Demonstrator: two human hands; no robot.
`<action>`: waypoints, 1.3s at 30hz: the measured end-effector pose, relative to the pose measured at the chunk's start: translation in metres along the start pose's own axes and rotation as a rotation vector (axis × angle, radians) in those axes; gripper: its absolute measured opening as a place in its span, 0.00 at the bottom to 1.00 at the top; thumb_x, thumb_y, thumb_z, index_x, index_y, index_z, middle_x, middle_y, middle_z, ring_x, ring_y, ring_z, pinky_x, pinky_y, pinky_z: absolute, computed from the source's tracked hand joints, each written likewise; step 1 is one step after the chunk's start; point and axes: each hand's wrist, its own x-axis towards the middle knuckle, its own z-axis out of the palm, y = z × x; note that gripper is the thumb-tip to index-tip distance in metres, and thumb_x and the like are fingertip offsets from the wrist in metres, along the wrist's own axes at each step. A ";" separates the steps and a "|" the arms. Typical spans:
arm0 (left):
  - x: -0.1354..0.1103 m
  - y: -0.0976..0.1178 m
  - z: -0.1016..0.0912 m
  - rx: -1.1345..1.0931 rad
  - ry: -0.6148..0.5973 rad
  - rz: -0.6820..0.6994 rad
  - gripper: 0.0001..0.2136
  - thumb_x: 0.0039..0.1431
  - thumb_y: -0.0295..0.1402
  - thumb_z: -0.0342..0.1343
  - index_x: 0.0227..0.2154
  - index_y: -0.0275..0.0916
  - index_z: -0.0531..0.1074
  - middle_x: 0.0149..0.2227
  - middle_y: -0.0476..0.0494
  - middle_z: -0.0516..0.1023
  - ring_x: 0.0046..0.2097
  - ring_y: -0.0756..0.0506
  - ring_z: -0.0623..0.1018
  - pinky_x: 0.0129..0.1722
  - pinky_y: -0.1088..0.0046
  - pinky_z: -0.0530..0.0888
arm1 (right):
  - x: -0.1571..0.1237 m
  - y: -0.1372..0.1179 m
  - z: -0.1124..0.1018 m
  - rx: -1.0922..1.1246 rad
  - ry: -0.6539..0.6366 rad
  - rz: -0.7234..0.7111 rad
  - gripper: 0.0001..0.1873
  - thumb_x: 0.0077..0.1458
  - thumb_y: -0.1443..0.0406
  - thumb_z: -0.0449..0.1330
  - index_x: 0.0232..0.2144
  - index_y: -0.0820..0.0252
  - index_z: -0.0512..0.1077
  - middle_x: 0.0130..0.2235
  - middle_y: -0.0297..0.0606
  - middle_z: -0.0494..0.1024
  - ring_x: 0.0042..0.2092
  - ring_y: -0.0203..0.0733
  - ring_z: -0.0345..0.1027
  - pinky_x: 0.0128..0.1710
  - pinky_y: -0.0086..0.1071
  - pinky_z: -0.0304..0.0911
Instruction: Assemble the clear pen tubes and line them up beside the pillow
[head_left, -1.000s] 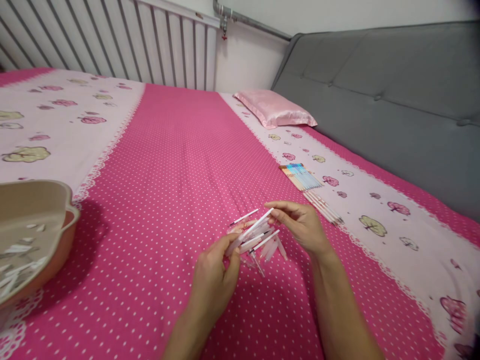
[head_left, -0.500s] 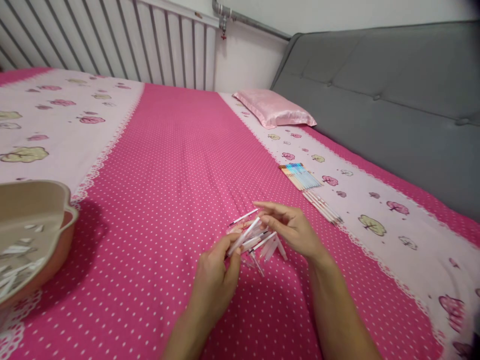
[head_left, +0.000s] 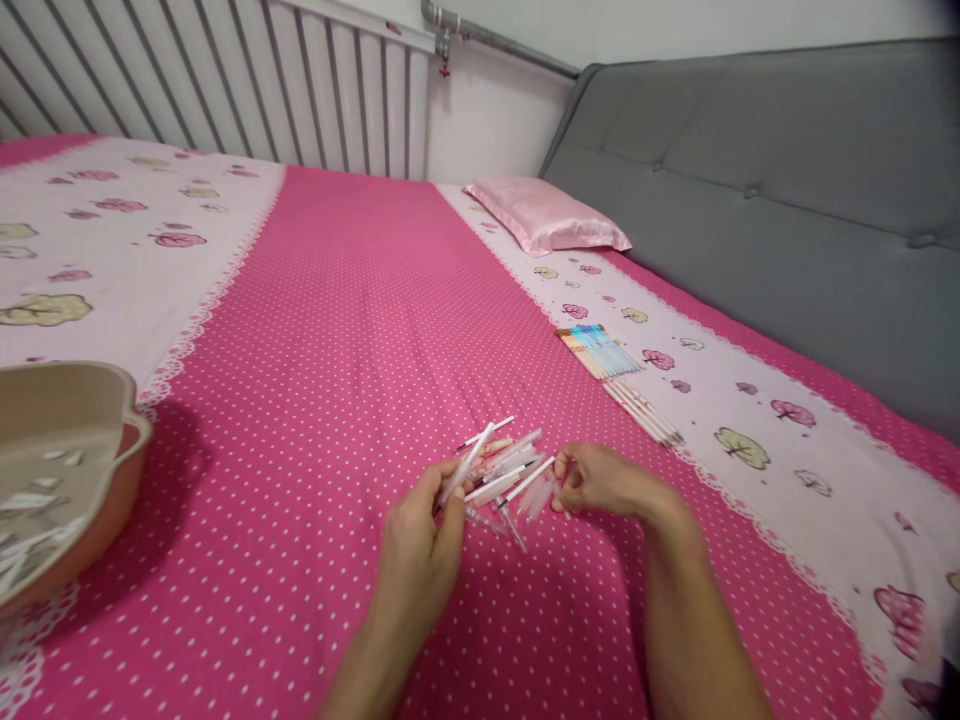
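Head view had our left fingers (head_left: 442, 487) pinched on one thin white stick (head_left: 466, 464), its free end tilted up and away from us. Our left hand (head_left: 417, 560) hovered just above the bed (head_left: 330, 330). Our right fingers (head_left: 564, 489) were curled together at the edge of the loose pile (head_left: 510, 478) of sticks; we could not tell whether they gripped one. The right hand (head_left: 609, 482) lay low beside that pile.

We judged the pinch slight: the stick could pivot or slip and fall among the others. A right-hand nudge could scatter the pile on the soft cover, where pale sticks hide among white dots. Further off lay a tidy row of sticks (head_left: 626, 385) and a tray (head_left: 112, 385) to our left.
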 end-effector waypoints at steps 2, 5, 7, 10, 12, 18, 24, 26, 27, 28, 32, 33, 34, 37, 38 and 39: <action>0.001 0.000 0.000 -0.006 0.005 -0.009 0.15 0.61 0.36 0.45 0.47 0.37 0.68 0.36 0.43 0.77 0.31 0.47 0.74 0.29 0.74 0.68 | 0.002 -0.004 0.003 -0.051 0.022 0.022 0.14 0.36 0.72 0.61 0.27 0.57 0.61 0.22 0.31 0.76 0.26 0.38 0.70 0.22 0.26 0.57; 0.001 0.000 0.000 -0.006 0.007 0.005 0.15 0.61 0.36 0.45 0.47 0.37 0.68 0.37 0.43 0.77 0.30 0.47 0.73 0.29 0.74 0.68 | 0.007 -0.002 0.004 -0.078 0.060 -0.036 0.14 0.37 0.71 0.59 0.29 0.58 0.61 0.22 0.29 0.75 0.25 0.37 0.69 0.21 0.25 0.55; 0.002 -0.001 0.001 -0.014 0.005 0.012 0.15 0.61 0.36 0.45 0.47 0.37 0.68 0.38 0.43 0.77 0.31 0.47 0.74 0.31 0.73 0.68 | 0.011 0.004 0.003 -0.040 0.086 -0.093 0.12 0.40 0.70 0.58 0.31 0.59 0.61 0.22 0.29 0.74 0.25 0.37 0.68 0.21 0.25 0.55; 0.002 -0.002 0.000 -0.015 0.011 0.014 0.15 0.61 0.36 0.45 0.47 0.36 0.68 0.38 0.42 0.77 0.33 0.46 0.75 0.33 0.72 0.68 | 0.017 0.012 0.004 0.040 0.184 -0.115 0.11 0.42 0.68 0.58 0.32 0.60 0.62 0.23 0.30 0.74 0.26 0.36 0.68 0.23 0.25 0.57; 0.001 -0.002 0.000 -0.014 0.009 0.008 0.15 0.61 0.36 0.45 0.47 0.37 0.68 0.38 0.42 0.77 0.34 0.45 0.75 0.32 0.72 0.68 | 0.019 0.013 0.005 0.088 0.239 -0.106 0.13 0.43 0.66 0.59 0.34 0.61 0.63 0.23 0.30 0.74 0.25 0.36 0.68 0.23 0.25 0.57; 0.000 0.002 -0.001 -0.016 0.027 -0.027 0.17 0.60 0.38 0.45 0.47 0.36 0.68 0.29 0.45 0.76 0.32 0.45 0.75 0.27 0.74 0.67 | 0.016 0.004 0.003 -0.018 0.330 -0.086 0.09 0.49 0.67 0.57 0.35 0.62 0.69 0.30 0.38 0.77 0.30 0.39 0.71 0.28 0.27 0.59; 0.000 0.001 -0.002 -0.001 0.049 -0.045 0.17 0.59 0.38 0.45 0.47 0.36 0.69 0.25 0.47 0.74 0.31 0.44 0.75 0.25 0.75 0.66 | 0.018 0.004 0.005 -0.143 0.424 -0.122 0.09 0.53 0.70 0.51 0.33 0.61 0.71 0.33 0.40 0.78 0.32 0.39 0.70 0.30 0.28 0.59; -0.001 0.001 -0.002 0.000 0.053 -0.049 0.17 0.59 0.39 0.45 0.47 0.36 0.68 0.24 0.48 0.73 0.30 0.44 0.74 0.26 0.74 0.67 | 0.019 0.002 0.006 -0.207 0.475 -0.118 0.09 0.53 0.70 0.51 0.32 0.60 0.71 0.33 0.40 0.78 0.34 0.41 0.70 0.31 0.30 0.59; -0.001 0.001 -0.002 0.001 0.059 -0.052 0.17 0.59 0.39 0.45 0.47 0.36 0.68 0.24 0.48 0.72 0.30 0.44 0.74 0.27 0.74 0.67 | 0.019 0.001 0.007 -0.239 0.514 -0.110 0.10 0.54 0.70 0.50 0.32 0.60 0.71 0.33 0.41 0.78 0.34 0.42 0.70 0.32 0.31 0.58; -0.001 0.001 -0.002 0.002 0.067 -0.055 0.17 0.59 0.39 0.44 0.47 0.36 0.69 0.23 0.48 0.72 0.30 0.44 0.74 0.27 0.73 0.68 | 0.019 -0.001 0.008 -0.263 0.560 -0.105 0.10 0.54 0.70 0.50 0.33 0.60 0.71 0.34 0.41 0.78 0.35 0.43 0.70 0.32 0.32 0.59; -0.001 0.001 -0.002 0.007 0.088 -0.055 0.17 0.59 0.39 0.45 0.46 0.36 0.69 0.23 0.48 0.72 0.29 0.45 0.74 0.28 0.72 0.68 | 0.020 -0.011 0.014 -0.222 0.661 -0.286 0.11 0.56 0.68 0.50 0.38 0.61 0.71 0.39 0.43 0.77 0.40 0.45 0.70 0.39 0.35 0.61; -0.001 0.001 -0.002 0.006 0.086 -0.056 0.17 0.59 0.39 0.45 0.46 0.36 0.69 0.23 0.48 0.73 0.28 0.45 0.73 0.29 0.72 0.68 | 0.021 -0.014 0.017 -0.206 0.648 -0.374 0.12 0.56 0.67 0.50 0.40 0.61 0.71 0.41 0.43 0.76 0.42 0.45 0.69 0.42 0.36 0.61; 0.000 0.001 -0.002 0.005 0.080 -0.057 0.17 0.59 0.38 0.45 0.46 0.36 0.69 0.23 0.48 0.73 0.26 0.46 0.73 0.29 0.72 0.68 | 0.022 -0.017 0.020 -0.201 0.622 -0.461 0.12 0.57 0.67 0.51 0.41 0.61 0.71 0.42 0.43 0.76 0.44 0.45 0.68 0.44 0.37 0.61; 0.000 0.001 -0.002 -0.002 0.075 -0.052 0.17 0.59 0.38 0.45 0.46 0.37 0.69 0.26 0.47 0.75 0.26 0.46 0.72 0.29 0.72 0.69 | 0.026 -0.026 0.033 -0.241 0.517 -0.658 0.13 0.58 0.66 0.51 0.44 0.60 0.71 0.44 0.42 0.75 0.49 0.45 0.64 0.50 0.39 0.58; 0.001 0.001 -0.002 -0.003 0.079 -0.050 0.17 0.59 0.38 0.45 0.46 0.37 0.69 0.28 0.46 0.76 0.27 0.46 0.73 0.29 0.72 0.69 | 0.027 -0.029 0.038 -0.256 0.482 -0.698 0.14 0.59 0.66 0.50 0.44 0.60 0.71 0.45 0.42 0.75 0.49 0.44 0.63 0.51 0.39 0.58; 0.001 0.002 -0.002 0.000 0.084 -0.049 0.17 0.59 0.38 0.45 0.46 0.37 0.69 0.29 0.45 0.76 0.29 0.45 0.74 0.29 0.72 0.69 | 0.028 -0.031 0.041 -0.271 0.453 -0.726 0.14 0.59 0.67 0.50 0.45 0.60 0.71 0.45 0.42 0.75 0.49 0.44 0.63 0.52 0.39 0.57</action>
